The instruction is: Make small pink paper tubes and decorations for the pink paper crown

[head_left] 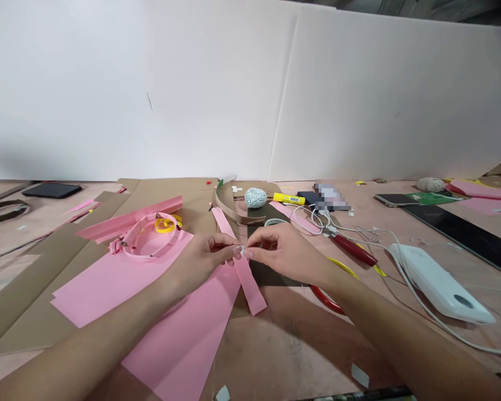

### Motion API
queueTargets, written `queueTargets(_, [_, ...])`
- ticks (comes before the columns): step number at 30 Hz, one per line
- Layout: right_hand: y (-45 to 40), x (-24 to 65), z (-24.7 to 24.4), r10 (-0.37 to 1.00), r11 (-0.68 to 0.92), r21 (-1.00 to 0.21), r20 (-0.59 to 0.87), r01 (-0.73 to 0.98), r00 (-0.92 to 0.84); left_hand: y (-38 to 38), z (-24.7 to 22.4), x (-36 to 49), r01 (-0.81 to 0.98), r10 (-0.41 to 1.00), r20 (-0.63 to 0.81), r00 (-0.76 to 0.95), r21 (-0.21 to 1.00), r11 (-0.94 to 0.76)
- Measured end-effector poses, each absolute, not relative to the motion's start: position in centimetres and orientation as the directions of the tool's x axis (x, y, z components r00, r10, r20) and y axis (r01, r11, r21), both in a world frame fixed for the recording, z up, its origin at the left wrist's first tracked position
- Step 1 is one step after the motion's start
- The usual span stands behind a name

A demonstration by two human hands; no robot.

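Note:
A small white piece (pixel 242 250) is pinched between the fingertips of both hands, in the middle of the view. My left hand (pixel 209 253) holds it from the left, thumb and forefinger together. From the right, my right hand (pixel 275 248) grips it the same way. Just beneath the fingertips lies a narrow pink strip (pixel 250 284), slanting down to the right. Large pink paper sheets (pixel 117 284) spread to the left, with a pink paper ring (pixel 150 253) on top. A speckled stone (pixel 255 197) sits beyond the hands.
Behind the hands are a yellow glue stick (pixel 289 199) and a curved brown band (pixel 234 214). To the right lie a red-handled tool (pixel 354 250), white cables, a white power bank (pixel 445 284) and a dark phone (pixel 463 234). Another phone (pixel 53 190) is far left.

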State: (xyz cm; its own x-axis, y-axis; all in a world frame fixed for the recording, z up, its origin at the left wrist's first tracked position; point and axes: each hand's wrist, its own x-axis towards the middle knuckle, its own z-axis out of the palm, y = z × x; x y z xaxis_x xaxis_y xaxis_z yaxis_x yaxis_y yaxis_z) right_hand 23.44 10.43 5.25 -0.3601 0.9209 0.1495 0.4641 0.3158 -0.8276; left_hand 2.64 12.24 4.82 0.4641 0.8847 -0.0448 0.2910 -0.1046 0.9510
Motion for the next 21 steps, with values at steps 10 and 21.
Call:
queueTargets(10, [10.6, 23.3, 4.3, 0.940, 0.207, -0.930, 0.104, 0.303, -0.323, 11.2, 4.1, 3.4, 0.176, 0.927, -0.039, 0.372, 0.984, -0.029])
queueTargets(21, [6.9, 23.8, 9.1, 0.771, 0.579, -0.707, 0.315, 0.406, -0.553, 12.7, 4.3, 2.2, 0.357, 0.935, 0.203, 0.291, 0.884, -0.303])
